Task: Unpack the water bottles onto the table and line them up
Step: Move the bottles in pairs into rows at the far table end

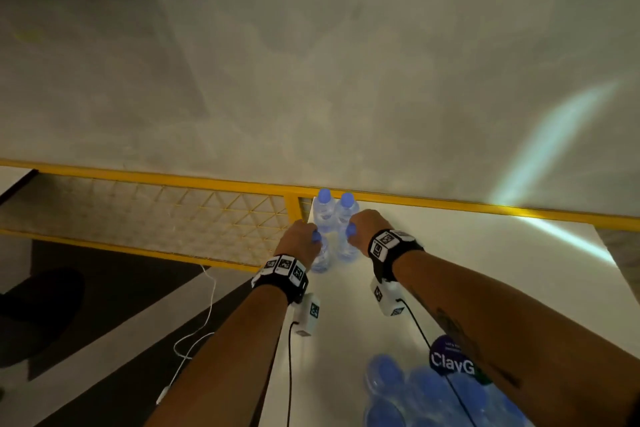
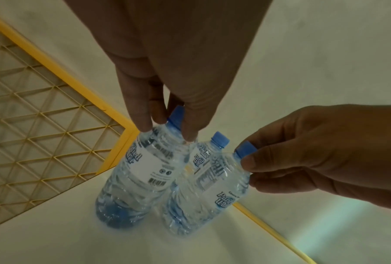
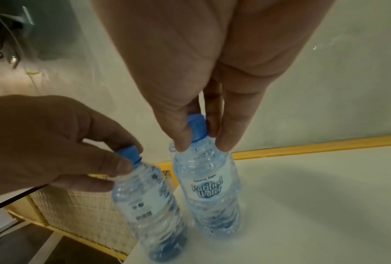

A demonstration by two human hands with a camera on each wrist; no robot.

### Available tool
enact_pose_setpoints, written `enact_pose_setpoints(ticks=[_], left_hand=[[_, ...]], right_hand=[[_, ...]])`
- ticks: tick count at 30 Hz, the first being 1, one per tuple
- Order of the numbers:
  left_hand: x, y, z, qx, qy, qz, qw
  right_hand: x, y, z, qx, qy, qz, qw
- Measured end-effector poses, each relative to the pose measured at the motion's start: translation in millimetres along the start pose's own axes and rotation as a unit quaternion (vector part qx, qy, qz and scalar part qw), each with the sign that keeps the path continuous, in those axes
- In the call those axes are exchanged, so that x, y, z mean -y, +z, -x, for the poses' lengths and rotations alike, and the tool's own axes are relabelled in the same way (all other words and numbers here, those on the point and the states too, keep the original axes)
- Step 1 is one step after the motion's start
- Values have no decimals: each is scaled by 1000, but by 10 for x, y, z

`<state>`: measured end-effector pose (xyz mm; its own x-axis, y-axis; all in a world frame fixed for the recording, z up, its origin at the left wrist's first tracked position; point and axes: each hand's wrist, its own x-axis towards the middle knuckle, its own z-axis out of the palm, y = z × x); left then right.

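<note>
Four clear water bottles with blue caps show at the far left corner of the white table [image 1: 450,253]. Two of them [image 1: 323,210] [image 1: 346,211] stand alone at the back by the yellow rail. My left hand [image 1: 309,240] pinches the neck of the front left bottle [image 1: 320,258] [image 2: 142,171] from above. My right hand [image 1: 356,234] pinches the cap of the front right bottle [image 1: 346,250] [image 3: 208,187]. Both held bottles stand with their bases on the table, close side by side. The shrink-wrapped pack of bottles [image 1: 415,395] lies near me at the bottom.
A yellow rail [image 1: 207,180] with a mesh panel [image 1: 156,215] runs behind and left of the table. The front left bottle stands close to the table's left edge. A white cable [image 1: 194,340] trails on the floor. Bare tabletop lies to the right.
</note>
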<state>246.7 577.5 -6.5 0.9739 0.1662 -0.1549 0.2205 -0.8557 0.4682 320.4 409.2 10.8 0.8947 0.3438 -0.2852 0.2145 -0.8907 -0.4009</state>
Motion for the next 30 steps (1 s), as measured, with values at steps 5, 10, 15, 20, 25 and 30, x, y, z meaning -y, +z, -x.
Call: enact_pose_setpoints(ticks=[5,10,15,20,25,30], left_hand=[[-92,-28,-399,-16,19,-13,1000],[-148,-15,-555,-17,23,-17,999],[-132,31,-543,-29,34,-2,999],[-81,36,-513,-35,33,22,999],[-94,9,-483,-25,49,-8,998],[-93,16,-495,-24,37,-3,999]], right_hand=[[-113,116,-214,-21,5,-18,1000],[-137,171,-324,-27,23,-45,998],[-28,146,-276,-13,50,-196,979],[-2,187,-295,-40,80,-319,944],[51,125,-250,-49,67,-338,938],[18,99,-224,-52,41,-200,977]])
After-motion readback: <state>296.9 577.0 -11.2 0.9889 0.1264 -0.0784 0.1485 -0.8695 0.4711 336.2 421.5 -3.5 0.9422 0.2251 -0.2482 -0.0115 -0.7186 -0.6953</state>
